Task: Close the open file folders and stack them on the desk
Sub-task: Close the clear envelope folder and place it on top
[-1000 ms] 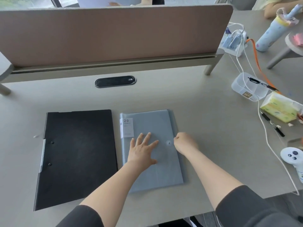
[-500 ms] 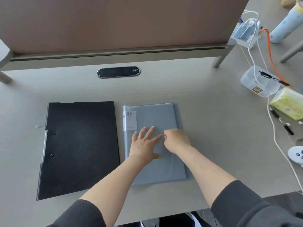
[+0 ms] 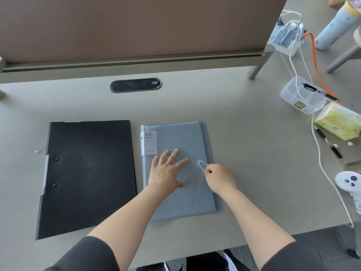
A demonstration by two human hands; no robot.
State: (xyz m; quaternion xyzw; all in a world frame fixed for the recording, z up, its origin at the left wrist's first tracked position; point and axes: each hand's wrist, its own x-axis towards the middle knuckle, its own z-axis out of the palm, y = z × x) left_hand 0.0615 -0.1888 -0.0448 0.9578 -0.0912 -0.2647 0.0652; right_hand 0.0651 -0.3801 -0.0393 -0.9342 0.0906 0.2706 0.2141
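A grey-blue folder (image 3: 181,139) with a white "20 pockets" label lies closed on the desk (image 3: 244,133), in the middle. A black folder (image 3: 88,173) lies closed and flat just to its left, not touching it. My left hand (image 3: 168,171) rests flat on the blue cover with its fingers spread. My right hand (image 3: 220,178) pinches a thin elastic loop (image 3: 202,165) that runs from a small button on the cover near its right edge.
A brown divider panel (image 3: 136,26) stands along the back. An oval cable grommet (image 3: 135,85) sits behind the folders. At the right lie a clear box (image 3: 300,98), a tissue pack (image 3: 338,124), pens, cables and a white controller (image 3: 349,184).
My right hand has pulled back to the right from the cover's middle and now draws the elastic loop out from the button. The view has tilted down a little. My left hand stays flat.
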